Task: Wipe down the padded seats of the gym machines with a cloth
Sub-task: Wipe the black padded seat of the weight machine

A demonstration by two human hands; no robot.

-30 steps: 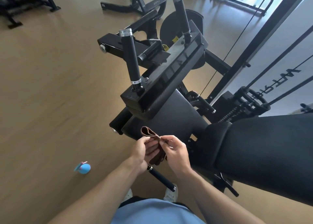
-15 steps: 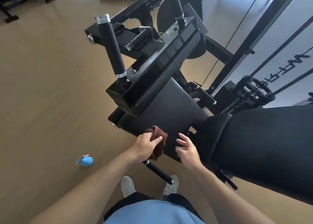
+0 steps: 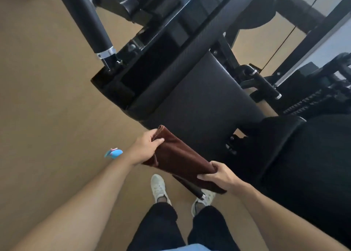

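Tan wood-look gym floor fills the left side, w/ a black steel gym machine taking up the centre and right. Landmark: the machine's black padded seat, a slanted flat pad. Above-left of the seat a black cylindrical handle w/ chrome collar rises at an angle from the frame. Right of the seat, a second black padded cushion, bulkier, close to the camera. Thin cable runs diagonally above-right of the seat. Left of and below the seat, on the floor, a small blue object w/ pink bit; can't tell what it is. No containers in view.

Dark brown folded cloth is held stretched out just below the seat's near edge, overlapping it in view; contact w/ pad can't be told. Left hand pinches the cloth's upper-left end, thumb on top, fingers curled under. Right hand is clenched round the lower-right end, cloth bunched in the fist. Below the cloth: white sneakers and dark trousers of the person standing.
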